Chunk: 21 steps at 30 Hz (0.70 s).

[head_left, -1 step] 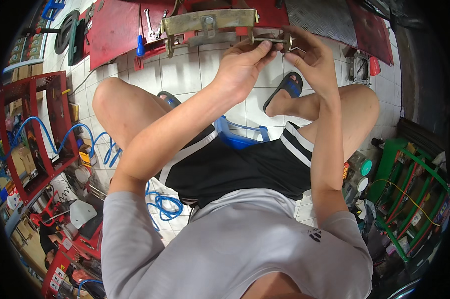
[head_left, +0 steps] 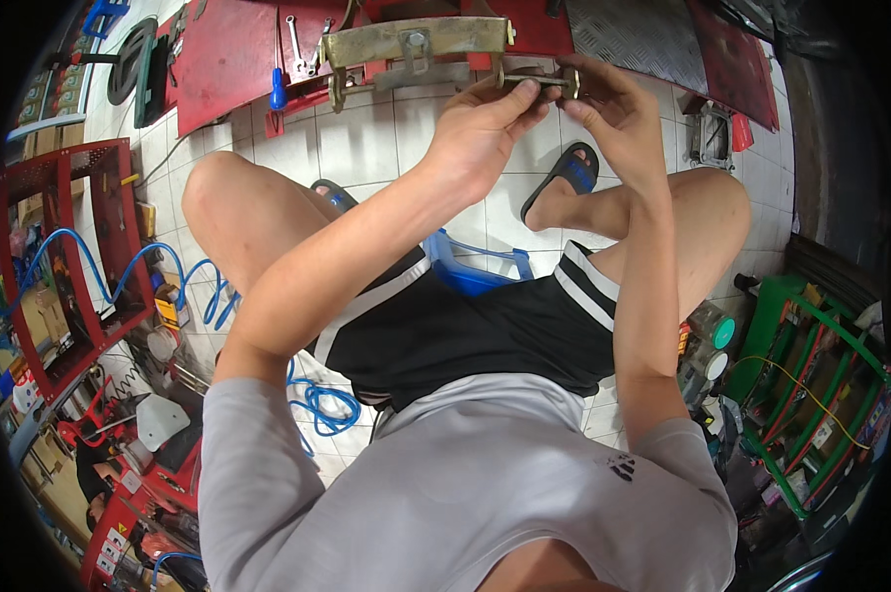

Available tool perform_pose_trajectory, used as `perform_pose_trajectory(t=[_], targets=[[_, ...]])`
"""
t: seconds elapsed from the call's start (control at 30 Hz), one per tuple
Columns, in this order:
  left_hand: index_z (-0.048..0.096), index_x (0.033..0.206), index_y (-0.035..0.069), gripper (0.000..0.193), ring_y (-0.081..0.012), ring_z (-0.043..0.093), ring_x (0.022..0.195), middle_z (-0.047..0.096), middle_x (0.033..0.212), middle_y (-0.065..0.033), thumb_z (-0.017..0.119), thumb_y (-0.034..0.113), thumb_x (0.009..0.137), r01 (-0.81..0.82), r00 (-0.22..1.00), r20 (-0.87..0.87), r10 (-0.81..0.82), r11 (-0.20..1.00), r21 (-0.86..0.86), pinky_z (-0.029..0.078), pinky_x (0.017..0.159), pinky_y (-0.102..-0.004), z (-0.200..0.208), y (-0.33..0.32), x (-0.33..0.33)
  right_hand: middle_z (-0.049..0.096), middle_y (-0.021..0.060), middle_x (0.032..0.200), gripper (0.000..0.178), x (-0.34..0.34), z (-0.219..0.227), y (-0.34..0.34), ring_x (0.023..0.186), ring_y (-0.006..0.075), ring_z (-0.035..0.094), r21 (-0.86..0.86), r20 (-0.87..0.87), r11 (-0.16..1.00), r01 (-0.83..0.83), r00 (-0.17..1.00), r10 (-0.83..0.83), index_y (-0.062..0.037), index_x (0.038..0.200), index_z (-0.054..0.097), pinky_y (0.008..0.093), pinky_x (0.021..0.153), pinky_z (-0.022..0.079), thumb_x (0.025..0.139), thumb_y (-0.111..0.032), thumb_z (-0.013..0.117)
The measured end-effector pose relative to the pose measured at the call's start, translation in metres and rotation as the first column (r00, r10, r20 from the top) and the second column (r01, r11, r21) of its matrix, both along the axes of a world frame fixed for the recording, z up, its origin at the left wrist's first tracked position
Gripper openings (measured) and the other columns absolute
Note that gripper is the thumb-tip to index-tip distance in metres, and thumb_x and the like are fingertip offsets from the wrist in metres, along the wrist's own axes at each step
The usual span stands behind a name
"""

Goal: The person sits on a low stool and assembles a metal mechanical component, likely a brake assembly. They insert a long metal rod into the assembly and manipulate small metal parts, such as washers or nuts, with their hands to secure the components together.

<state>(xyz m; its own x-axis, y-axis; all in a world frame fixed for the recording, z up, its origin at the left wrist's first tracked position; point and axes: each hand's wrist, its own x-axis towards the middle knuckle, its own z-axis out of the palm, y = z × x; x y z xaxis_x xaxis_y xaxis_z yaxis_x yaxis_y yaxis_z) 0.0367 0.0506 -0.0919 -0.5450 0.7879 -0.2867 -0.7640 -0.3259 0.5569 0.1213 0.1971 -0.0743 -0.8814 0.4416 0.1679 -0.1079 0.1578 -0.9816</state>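
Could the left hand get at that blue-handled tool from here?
Probably yes: the blue-handled tool has its handle uncovered, and the metal bracket seems to leave a way past on the near side. The left hand is busy at a thin rod, though.

Red platform [head_left: 226,61], wrenches [head_left: 294,44], blue-handled tool [head_left: 278,96], probably screwdriver

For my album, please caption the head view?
Left hand and right hand at a thin rod by the right end of a worn bracket.
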Motion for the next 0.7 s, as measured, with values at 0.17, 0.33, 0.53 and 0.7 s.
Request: perform_pose_trajectory(t=[0.17,0.33,0.53,0.7], targets=[[0.057,0.112,0.001,0.021,-0.0185,0.059,0.105,0.063,0.109,-0.0074,0.057,0.007,0.092,0.011,0.997,-0.081,-0.010,1.000,0.012,0.045,0.094,-0.0307,0.001,-0.003,-0.008,0.063,0.0053,0.073,0.026,0.000,-0.010,0.014,0.060,0.0108,0.055,-0.009,0.251,1.000,-0.017,0.968,0.019,0.0038,0.104,0.064,0.0248,0.053,0.044,0.090,-0.018,0.062],[0.059,0.111,0.001,0.020,-0.0182,0.060,0.104,0.064,0.107,-0.0074,0.056,0.005,0.092,0.030,0.996,-0.080,-0.028,0.999,0.027,0.045,0.095,-0.0308,0.001,-0.005,-0.012,0.056,0.0012,0.062,0.029,-0.004,-0.017,0.021,0.053,0.0087,0.048,-0.020,0.353,1.000,0.013,0.935,-0.005,0.0016,0.092,0.066,0.0244,0.049,0.039,0.092,-0.027,0.061],[0.060,0.109,0.001,0.018,-0.0173,0.060,0.102,0.064,0.107,-0.0077,0.056,0.007,0.092,0.023,0.996,-0.086,-0.021,1.000,0.021,0.045,0.095,-0.0299,0.000,-0.005,-0.011,0.058,0.0029,0.069,0.026,-0.005,-0.003,-0.003,0.055,0.0072,0.048,0.062,0.050,0.998,0.017,0.999,-0.020,0.0013,0.097,0.062,0.0234,0.048,0.038,0.090,-0.023,0.062],[0.060,0.104,-0.003,0.017,-0.0195,0.062,0.096,0.063,0.100,-0.0093,0.060,0.006,0.090,-0.026,0.998,-0.048,0.027,0.999,0.018,0.048,0.089,-0.0311,0.005,-0.004,-0.009,0.058,0.0028,0.071,0.023,0.001,-0.009,0.011,0.057,0.0071,0.049,-0.040,0.213,0.996,-0.075,0.974,0.082,0.0029,0.099,0.060,0.0229,0.048,0.038,0.088,-0.017,0.063]])
